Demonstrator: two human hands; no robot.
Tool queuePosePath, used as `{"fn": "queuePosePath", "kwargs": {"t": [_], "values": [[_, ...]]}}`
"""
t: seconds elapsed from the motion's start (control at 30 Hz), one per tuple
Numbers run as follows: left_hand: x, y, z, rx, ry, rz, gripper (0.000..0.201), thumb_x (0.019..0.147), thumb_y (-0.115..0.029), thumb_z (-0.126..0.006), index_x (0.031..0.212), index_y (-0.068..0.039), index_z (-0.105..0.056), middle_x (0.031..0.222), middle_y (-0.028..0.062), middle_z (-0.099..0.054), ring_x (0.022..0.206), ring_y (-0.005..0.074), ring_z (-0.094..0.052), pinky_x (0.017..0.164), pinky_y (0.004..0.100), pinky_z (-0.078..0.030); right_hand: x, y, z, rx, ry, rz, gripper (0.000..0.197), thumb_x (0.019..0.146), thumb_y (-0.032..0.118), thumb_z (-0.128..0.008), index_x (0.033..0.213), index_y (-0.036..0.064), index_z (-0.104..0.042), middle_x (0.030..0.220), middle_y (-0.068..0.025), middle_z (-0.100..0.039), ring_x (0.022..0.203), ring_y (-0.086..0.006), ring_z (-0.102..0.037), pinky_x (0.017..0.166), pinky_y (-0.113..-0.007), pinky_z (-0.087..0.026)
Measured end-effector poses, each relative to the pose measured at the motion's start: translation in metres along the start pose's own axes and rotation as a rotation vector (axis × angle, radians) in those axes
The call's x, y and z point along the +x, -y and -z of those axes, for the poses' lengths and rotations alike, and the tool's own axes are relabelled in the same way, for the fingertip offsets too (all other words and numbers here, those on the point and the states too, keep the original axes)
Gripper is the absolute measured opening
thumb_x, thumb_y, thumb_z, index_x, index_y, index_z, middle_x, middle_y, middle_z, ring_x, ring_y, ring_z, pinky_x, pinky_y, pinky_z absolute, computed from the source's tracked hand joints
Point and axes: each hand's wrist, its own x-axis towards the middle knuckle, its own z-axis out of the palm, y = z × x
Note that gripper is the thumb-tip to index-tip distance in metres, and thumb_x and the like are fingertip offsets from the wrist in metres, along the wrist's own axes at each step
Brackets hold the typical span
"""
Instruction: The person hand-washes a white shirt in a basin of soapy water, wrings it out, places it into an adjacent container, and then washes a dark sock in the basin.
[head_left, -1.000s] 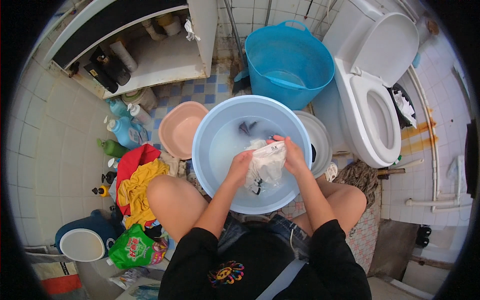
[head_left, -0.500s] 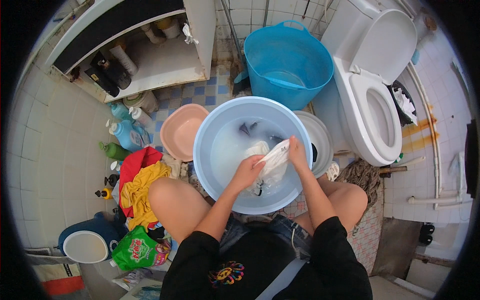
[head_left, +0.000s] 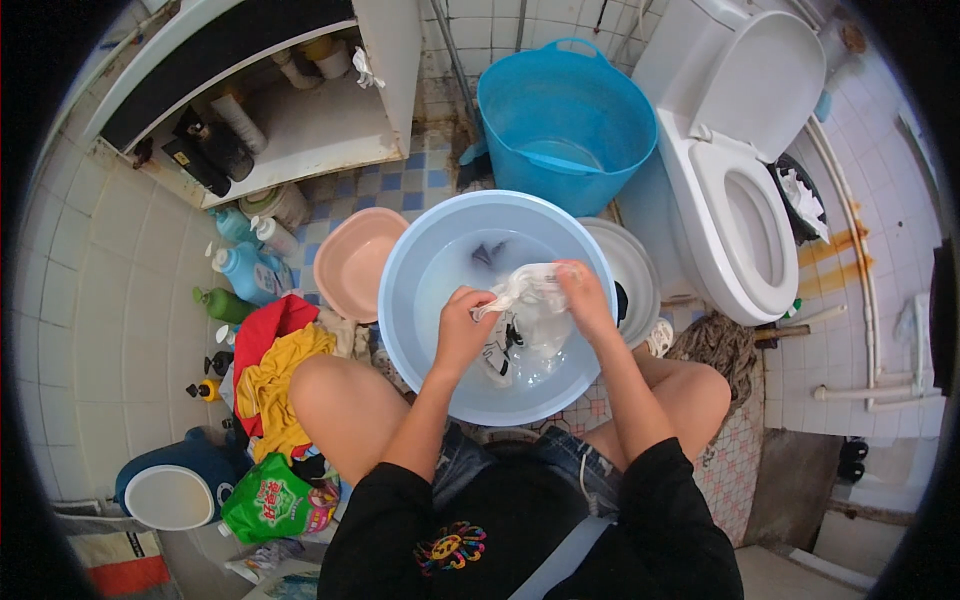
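A pale blue basin (head_left: 410, 375) of cloudy water stands between my knees. Over it I hold a wet white garment (head_left: 530, 290) with black markings, its lower part hanging into the water. My left hand (head_left: 463, 328) pinches one end of its edge, while my right hand (head_left: 586, 298) grips the other end. The cloth between them is stretched and bunched. Some dark fabric (head_left: 488, 254) floats in the water beyond the garment. What the exact kind of garment is, I cannot tell.
A pink basin (head_left: 345, 285) sits left of the blue one, a blue tub (head_left: 565, 120) behind it, a grey-white basin (head_left: 635, 275) at its right. Bottles (head_left: 250, 275), red and yellow clothes (head_left: 283, 385) and a green detergent bag (head_left: 265, 500) line the left. The toilet (head_left: 745, 230) stands right.
My left hand has moved left and up and my right hand has turned over the cloth. The white garment is now lifted and spread wider, showing more black markings.
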Motion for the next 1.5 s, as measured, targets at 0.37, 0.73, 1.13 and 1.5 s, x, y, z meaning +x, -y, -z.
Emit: {"fn": "queuePosePath", "kwargs": {"t": [0.37, 0.73, 1.13, 1.5], "values": [[0.004, -0.019, -0.018, 0.074, 0.018, -0.178, 0.072, 0.059, -0.011, -0.074, 0.123, -0.004, -0.04, 0.115, 0.015, -0.044, 0.106, 0.0293, -0.044, 0.089, 0.0356, -0.038, -0.017, -0.009, -0.035, 0.03, 0.243, 0.039, 0.035, 0.079, 0.01, -0.054, 0.112, 0.0006, -0.047, 0.104, -0.0107, -0.056, 0.094, -0.0201, -0.055, 0.081, -0.03, -0.042], [-0.009, -0.001, -0.058, -0.192, 0.372, -0.039, 0.099, 0.054, -0.013, -0.079, 0.133, -0.006, -0.02, 0.128, 0.0173, -0.037, 0.119, 0.0289, -0.037, 0.095, 0.0366, -0.034, -0.042, 0.049, -0.012, 0.997, 0.278, -0.021, 0.017, 0.088, 0.012, -0.046, 0.103, 0.0035, -0.042, 0.087, -0.0084, -0.054, 0.08, -0.0186, -0.056, 0.083, -0.036, -0.044], [-0.006, -0.041, -0.029, 0.115, 0.277, 0.221, 0.06, 0.059, -0.007, -0.069, 0.111, -0.006, -0.037, 0.104, 0.0195, -0.051, 0.095, 0.0351, -0.053, 0.079, 0.0377, -0.043, -0.019, 0.02, 0.031, 0.67, -0.065, -0.134, 0.037, 0.083, 0.016, -0.055, 0.113, 0.0003, -0.042, 0.103, -0.0152, -0.054, 0.098, -0.0277, -0.051, 0.091, -0.038, -0.038], [-0.011, -0.034, -0.01, 0.191, 0.08, 0.034, 0.064, 0.054, -0.003, -0.067, 0.113, -0.008, -0.041, 0.096, 0.0127, -0.041, 0.091, 0.0274, -0.046, 0.079, 0.0339, -0.041, -0.06, 0.026, -0.051, -0.427, 0.354, 0.342, 0.093, 0.059, 0.011, -0.075, 0.133, 0.0049, -0.019, 0.133, -0.0171, -0.028, 0.124, -0.029, -0.028, 0.099, -0.035, -0.026]]}}
